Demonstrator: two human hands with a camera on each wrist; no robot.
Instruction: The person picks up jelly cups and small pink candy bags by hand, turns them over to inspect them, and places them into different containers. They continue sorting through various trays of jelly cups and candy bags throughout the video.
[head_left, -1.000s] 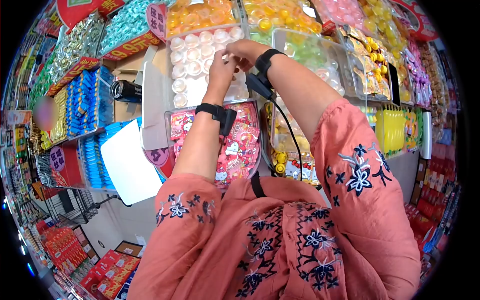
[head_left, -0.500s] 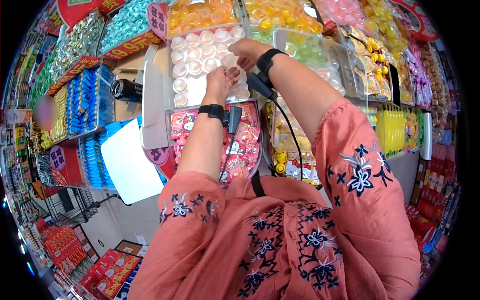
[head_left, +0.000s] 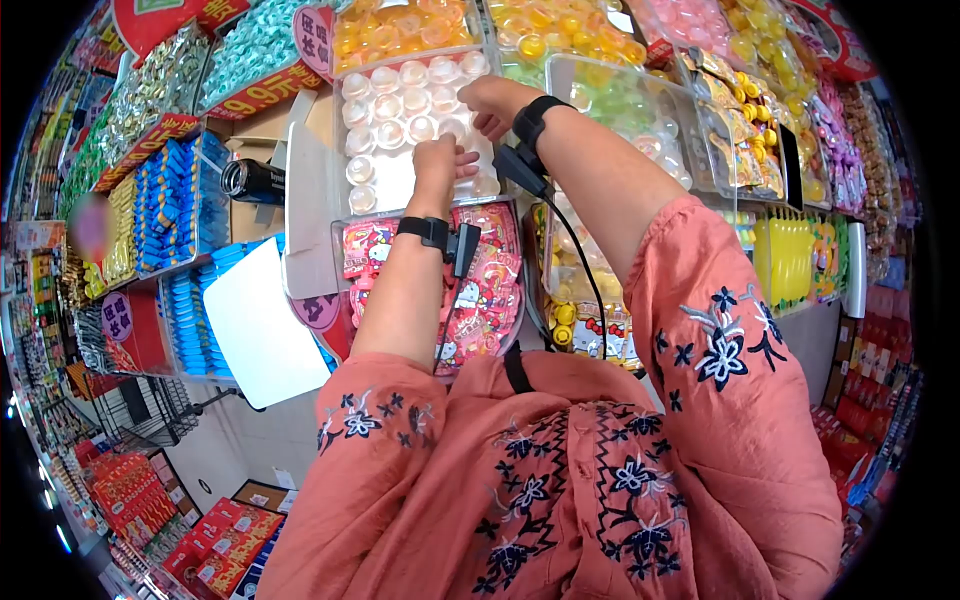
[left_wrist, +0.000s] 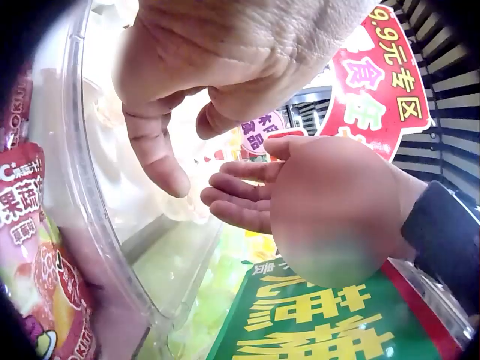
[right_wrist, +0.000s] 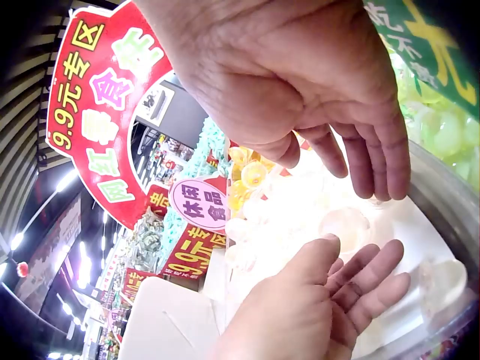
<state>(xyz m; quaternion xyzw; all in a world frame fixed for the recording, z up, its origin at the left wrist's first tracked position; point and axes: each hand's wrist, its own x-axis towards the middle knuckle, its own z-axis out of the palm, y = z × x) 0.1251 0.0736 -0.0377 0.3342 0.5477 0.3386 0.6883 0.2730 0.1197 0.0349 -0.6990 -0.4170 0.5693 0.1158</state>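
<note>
A clear bin (head_left: 405,190) with a white bottom holds rows of small, round, pale cups (head_left: 413,104), which look like jelly cups. Over its right half, the left hand (head_left: 438,163) hovers with palm turned up and fingers loosely bent. Slightly farther back and to the right, the right hand (head_left: 496,103) hangs palm down, its fingers pointing at the cups. In the right wrist view a pale cup (right_wrist: 345,225) lies between the two hands, and neither hand grips anything visible. Glare washes out much of the bin in both wrist views.
Pink cartoon-print packets (head_left: 485,285) fill the bin nearest the body. Orange cups (head_left: 405,40) lie behind, green cups (head_left: 610,105) to the right under a raised clear lid (head_left: 690,130). A dark bottle (head_left: 252,182) and a white board (head_left: 262,325) are at the left.
The hands were together over the cups a second ago and now stand apart. The left hand has drawn back toward the body and turned slightly; the right hand has barely shifted.
</note>
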